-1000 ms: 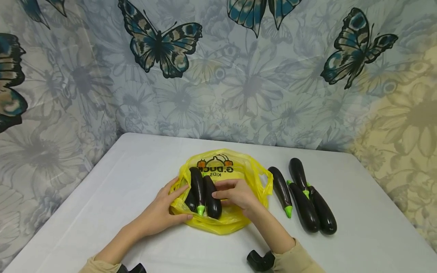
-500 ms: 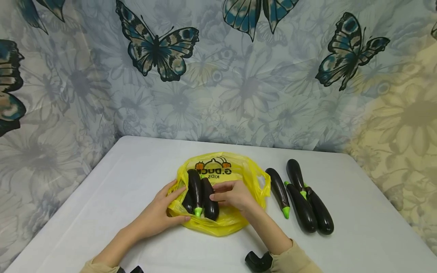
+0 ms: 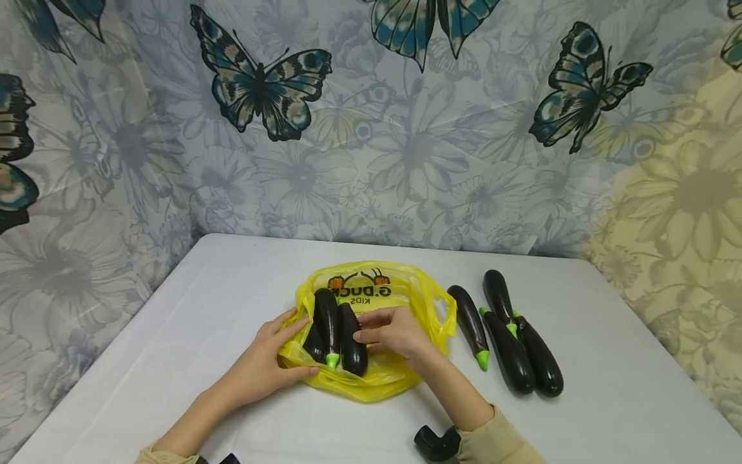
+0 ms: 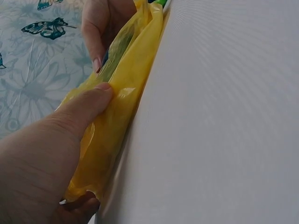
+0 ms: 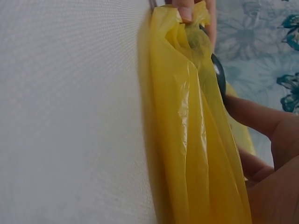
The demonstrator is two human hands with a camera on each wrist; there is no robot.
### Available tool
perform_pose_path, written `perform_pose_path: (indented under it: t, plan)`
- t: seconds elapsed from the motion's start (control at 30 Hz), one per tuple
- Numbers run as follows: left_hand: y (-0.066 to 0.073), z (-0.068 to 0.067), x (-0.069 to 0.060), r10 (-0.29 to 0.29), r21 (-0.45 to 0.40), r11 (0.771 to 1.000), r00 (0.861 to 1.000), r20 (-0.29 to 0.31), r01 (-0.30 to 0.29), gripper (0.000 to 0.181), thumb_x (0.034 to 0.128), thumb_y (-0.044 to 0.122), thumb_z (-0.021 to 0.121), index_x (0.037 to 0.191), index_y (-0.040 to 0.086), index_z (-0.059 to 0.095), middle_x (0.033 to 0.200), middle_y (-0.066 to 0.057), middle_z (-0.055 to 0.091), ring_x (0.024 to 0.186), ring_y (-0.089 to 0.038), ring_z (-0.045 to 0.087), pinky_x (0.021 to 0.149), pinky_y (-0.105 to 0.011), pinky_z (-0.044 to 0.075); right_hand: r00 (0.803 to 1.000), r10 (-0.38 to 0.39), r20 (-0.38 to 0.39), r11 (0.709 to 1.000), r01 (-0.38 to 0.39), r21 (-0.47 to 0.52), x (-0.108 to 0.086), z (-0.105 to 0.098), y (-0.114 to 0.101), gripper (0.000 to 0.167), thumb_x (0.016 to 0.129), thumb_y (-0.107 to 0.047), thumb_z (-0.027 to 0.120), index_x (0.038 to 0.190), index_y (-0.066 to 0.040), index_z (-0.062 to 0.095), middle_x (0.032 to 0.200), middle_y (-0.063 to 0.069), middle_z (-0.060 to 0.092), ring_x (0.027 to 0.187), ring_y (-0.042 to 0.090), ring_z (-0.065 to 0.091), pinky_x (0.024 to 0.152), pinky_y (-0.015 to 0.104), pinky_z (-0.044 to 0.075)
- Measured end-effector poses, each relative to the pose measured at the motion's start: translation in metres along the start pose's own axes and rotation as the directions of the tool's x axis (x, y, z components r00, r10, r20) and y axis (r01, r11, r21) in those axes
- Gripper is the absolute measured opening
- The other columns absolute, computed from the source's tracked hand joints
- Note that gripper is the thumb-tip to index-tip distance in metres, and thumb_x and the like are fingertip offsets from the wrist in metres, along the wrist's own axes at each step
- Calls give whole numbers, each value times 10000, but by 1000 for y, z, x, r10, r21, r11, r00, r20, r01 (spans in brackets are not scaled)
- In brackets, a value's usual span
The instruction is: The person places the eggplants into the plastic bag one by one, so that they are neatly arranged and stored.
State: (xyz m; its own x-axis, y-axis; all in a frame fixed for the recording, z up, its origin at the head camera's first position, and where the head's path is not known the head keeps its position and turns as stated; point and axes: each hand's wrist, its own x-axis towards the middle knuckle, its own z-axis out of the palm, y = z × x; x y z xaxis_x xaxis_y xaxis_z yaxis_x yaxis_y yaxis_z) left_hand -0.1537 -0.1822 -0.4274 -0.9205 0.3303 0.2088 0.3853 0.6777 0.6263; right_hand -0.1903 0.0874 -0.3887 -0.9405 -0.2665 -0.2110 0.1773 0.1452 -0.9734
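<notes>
Compared with one second ago, everything lies slightly more to the left in the head view, but around the yellow bag (image 3: 362, 390) the hands and the eggplants keep their places. Seven eggplants are visible in total: three inside the bag, lying side by side at its left part, and four outside, to the right of it. Of these four, the nearest eggplant (image 3: 471, 325) is just beside the bag's handle, and three eggplants (image 3: 510, 354) lie together farther right. There are two hands. The left hand (image 3: 272, 354) is at the bag's left side, fingers and thumb spread apart, the thumb resting on the plastic. The right hand (image 3: 397, 332) reaches over the bag's opening and touches the rightmost inside eggplant (image 3: 353, 354) (whether it really pinches it, one cannot tell). The bag stands on a white table (image 3: 226, 303).
</notes>
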Motion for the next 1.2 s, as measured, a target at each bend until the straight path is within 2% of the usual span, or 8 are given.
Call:
perform_pose_path:
  t: [0.6, 0.83, 0.93, 1.03, 1.2]
  plan:
    - [1, 0, 1, 1, -20, 1000, 1000, -5, -1, 920, 736, 659, 752, 1494, 229, 456, 1584, -52, 258, 1407, -364, 262, 1048, -630, 287, 1000, 6, 10, 999, -5, -32, -3, -4, -1, 389, 802, -49, 811, 1155, 57, 685, 1027, 128, 699, 845, 229, 681, 752, 421, 571]
    - [1, 1, -1, -32, -31, 999, 999, 15, 32, 945, 720, 694, 737, 1506, 267, 430, 1594, -22, 229, 1420, -343, 236, 1053, -629, 279, 999, -26, -26, 996, 23, -90, -15, -12, -9, 361, 825, -60, 789, 1148, 59, 682, 1021, 121, 688, 875, 251, 675, 762, 423, 569]
    - [0, 1, -1, -32, -28, 999, 999, 18, 32, 949, 721, 696, 734, 1509, 269, 423, 1595, -21, 224, 1422, -344, 229, 1054, -632, 276, 997, -61, -48, 991, 54, -122, -28, -22, -20, 323, 842, -102, 783, 1115, 46, 696, 1010, 109, 687, 900, 293, 662, 769, 431, 567]
    - [1, 0, 0, -29, -26, 999, 999, 19, 30, 946, 723, 689, 738, 1510, 269, 422, 1595, -19, 225, 1422, -344, 231, 1054, -628, 281, 993, -101, -68, 989, 93, -115, -44, -41, -33, 296, 862, -139, 773, 1095, 29, 701, 1027, 125, 686, 935, 338, 649, 793, 443, 559]
    - [1, 0, -1, -30, -33, 999, 999, 17, 31, 942, 726, 684, 741, 1510, 268, 425, 1594, -13, 228, 1421, -344, 233, 1049, -629, 287, 976, -144, -161, 986, 128, -109, -61, -92, -49, 340, 908, -190, 737, 1149, 39, 669, 1116, 183, 649, 960, 326, 638, 822, 421, 552]
